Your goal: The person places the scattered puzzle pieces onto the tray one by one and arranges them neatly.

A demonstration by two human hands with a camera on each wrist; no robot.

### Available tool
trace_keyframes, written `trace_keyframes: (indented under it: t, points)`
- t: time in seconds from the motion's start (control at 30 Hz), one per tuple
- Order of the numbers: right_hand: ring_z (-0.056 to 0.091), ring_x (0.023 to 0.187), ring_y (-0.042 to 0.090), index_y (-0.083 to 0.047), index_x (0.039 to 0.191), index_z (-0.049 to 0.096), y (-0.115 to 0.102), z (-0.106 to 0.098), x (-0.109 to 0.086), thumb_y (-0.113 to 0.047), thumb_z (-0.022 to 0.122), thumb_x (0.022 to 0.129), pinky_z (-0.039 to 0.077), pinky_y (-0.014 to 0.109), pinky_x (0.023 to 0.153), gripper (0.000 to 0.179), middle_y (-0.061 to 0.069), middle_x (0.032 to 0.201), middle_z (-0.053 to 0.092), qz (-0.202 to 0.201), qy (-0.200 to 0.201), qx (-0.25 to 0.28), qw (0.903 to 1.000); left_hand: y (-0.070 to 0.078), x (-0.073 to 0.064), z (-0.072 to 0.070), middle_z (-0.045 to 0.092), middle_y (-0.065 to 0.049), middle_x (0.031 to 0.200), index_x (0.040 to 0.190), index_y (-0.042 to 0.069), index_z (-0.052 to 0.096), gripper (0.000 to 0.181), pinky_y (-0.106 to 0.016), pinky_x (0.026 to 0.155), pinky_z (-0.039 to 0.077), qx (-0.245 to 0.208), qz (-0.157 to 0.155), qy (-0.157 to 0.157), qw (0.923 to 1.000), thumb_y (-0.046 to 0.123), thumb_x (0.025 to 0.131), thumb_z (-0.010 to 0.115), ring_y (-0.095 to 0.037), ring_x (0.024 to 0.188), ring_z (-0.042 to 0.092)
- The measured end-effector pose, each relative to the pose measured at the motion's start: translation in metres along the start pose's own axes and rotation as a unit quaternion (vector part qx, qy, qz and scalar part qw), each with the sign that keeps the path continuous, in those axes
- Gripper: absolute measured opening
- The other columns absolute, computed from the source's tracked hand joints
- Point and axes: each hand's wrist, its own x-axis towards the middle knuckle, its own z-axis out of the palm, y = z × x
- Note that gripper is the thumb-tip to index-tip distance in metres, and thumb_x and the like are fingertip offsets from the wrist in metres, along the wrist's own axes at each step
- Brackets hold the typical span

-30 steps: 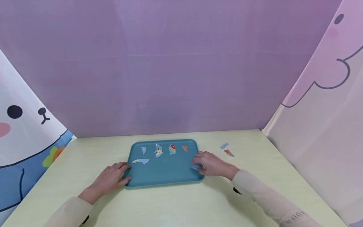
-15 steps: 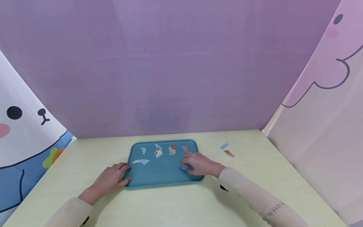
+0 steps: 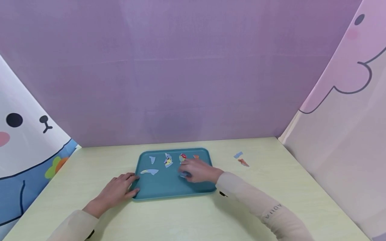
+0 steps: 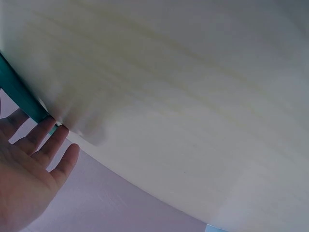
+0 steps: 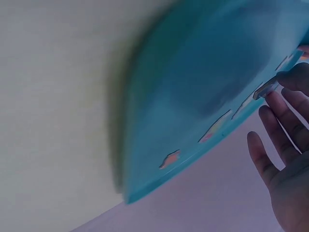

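Note:
A teal tray (image 3: pixel 164 188) lies on the table, and my left hand (image 3: pixel 114 190) rests at its left rim with fingers loosely extended. Over the tray's middle, my right hand (image 3: pixel 197 170) pinches a small, flat, pale-blue puzzle piece (image 5: pixel 263 89) between thumb and fingers. Along the tray's far side lie a blue piece (image 3: pixel 152 159), a yellow-and-blue piece (image 3: pixel 168 160), a red-topped piece (image 3: pixel 182 157) partly covered by the right hand, and an orange piece (image 3: pixel 196 156). A long blue piece (image 3: pixel 150 171) lies near the left rim.
To the right of the tray, a blue piece (image 3: pixel 238 155) and an orange piece (image 3: pixel 243 162) lie on the pale table (image 3: pixel 265 187). A purple cloth (image 3: pixel 193 83) stands behind the table, with printed cloths on both sides.
My right hand has moved left from the tray's right rim to its middle, carrying the pale-blue puzzle piece. The left hand stays at the left rim.

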Motion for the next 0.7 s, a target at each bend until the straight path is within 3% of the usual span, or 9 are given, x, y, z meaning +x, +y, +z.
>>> trace_keyframes:
  t: [0.03,0.27,0.7]
  points:
    - [0.055,0.086,0.005,-0.017,0.107,0.066,-0.001,0.000,0.003,-0.015,0.064,0.082,0.047,0.035,0.084,0.024,-0.007,0.099,0.064,0.001,-0.004,0.001,1.0000,0.000,0.000,0.000,0.059,-0.016,0.114,0.114,0.005,0.060,0.047,-0.050,0.075,0.048,0.000,-0.002,-0.002,1.0000,0.036,0.080,0.066,-0.034,0.101,0.059]
    - [0.053,0.086,0.006,-0.015,0.108,0.065,-0.003,-0.002,0.026,-0.014,0.063,0.083,0.044,0.020,0.076,0.025,-0.006,0.099,0.064,-0.018,-0.020,0.004,0.9996,-0.001,0.000,0.001,0.059,-0.016,0.114,0.114,0.005,0.060,0.047,-0.050,0.075,0.048,0.003,-0.004,-0.003,1.0000,0.037,0.080,0.066,-0.033,0.101,0.058]
    - [0.054,0.093,0.007,-0.017,0.109,0.063,-0.006,0.006,0.054,-0.014,0.060,0.086,0.044,0.020,0.080,0.024,-0.006,0.103,0.062,-0.040,-0.046,-0.013,0.9981,0.000,0.000,0.001,0.059,-0.016,0.113,0.113,0.004,0.060,0.047,-0.050,0.074,0.048,0.008,0.003,0.002,1.0000,0.037,0.080,0.067,-0.034,0.099,0.059]
